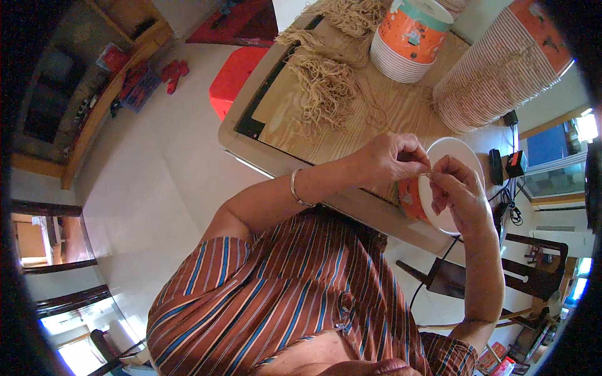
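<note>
My left hand (396,156), with a bangle on its wrist, pinches thumb and fingers together over the table's near right edge. Facing it, my right hand (459,191) is closed in a pinch too, and the fingertips nearly meet. Between them a short bit of beige twine (429,175) shows; most of it is hidden by the fingers. Just below and behind the hands is an orange paper bucket (411,199) with a white round rim (475,156), partly covered by my right hand. Loose bundles of beige twine (323,94) lie on the wooden tabletop (276,122), left of the hands.
Two stacks of paper buckets stand at the back: a shorter orange and green one (411,41) and a long leaning one (501,72) with twine strands over it. A red stool (233,81) is beyond the left edge. Black cables (515,213) hang at right, near a dark chair (533,269).
</note>
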Motion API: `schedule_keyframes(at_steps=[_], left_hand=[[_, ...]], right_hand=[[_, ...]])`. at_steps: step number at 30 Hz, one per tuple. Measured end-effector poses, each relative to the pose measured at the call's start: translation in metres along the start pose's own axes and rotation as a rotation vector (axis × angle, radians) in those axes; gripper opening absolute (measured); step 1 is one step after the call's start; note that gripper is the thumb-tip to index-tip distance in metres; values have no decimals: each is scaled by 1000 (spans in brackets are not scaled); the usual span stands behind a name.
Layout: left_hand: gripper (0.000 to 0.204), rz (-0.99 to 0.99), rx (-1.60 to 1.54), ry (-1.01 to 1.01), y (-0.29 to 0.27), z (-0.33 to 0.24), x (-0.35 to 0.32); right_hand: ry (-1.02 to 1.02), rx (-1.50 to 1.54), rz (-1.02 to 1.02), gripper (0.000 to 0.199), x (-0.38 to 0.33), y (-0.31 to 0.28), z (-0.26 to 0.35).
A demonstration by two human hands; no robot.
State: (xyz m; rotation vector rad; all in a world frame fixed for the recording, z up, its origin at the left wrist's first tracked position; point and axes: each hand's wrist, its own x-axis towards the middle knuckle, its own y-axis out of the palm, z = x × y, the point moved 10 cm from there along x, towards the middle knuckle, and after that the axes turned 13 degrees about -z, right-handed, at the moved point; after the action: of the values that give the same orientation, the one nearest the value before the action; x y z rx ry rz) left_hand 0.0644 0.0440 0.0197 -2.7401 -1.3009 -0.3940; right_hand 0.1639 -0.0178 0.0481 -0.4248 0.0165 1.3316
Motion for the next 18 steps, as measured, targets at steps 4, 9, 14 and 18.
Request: schedule_keyframes(at_steps=[4, 9, 14, 18], left_hand=[[22, 11, -22, 13, 2, -6, -6], [19, 4, -17, -118, 6, -1, -10], [15, -74, 82, 84, 1, -9, -7], [15, -67, 49, 44, 2, -5, -8]], right_hand=[[60, 96, 18, 17, 2, -1, -9], [98, 114, 63, 14, 3, 3, -9], [239, 247, 111, 10, 3, 4, -19], [262, 227, 145, 9, 4, 2, -19]])
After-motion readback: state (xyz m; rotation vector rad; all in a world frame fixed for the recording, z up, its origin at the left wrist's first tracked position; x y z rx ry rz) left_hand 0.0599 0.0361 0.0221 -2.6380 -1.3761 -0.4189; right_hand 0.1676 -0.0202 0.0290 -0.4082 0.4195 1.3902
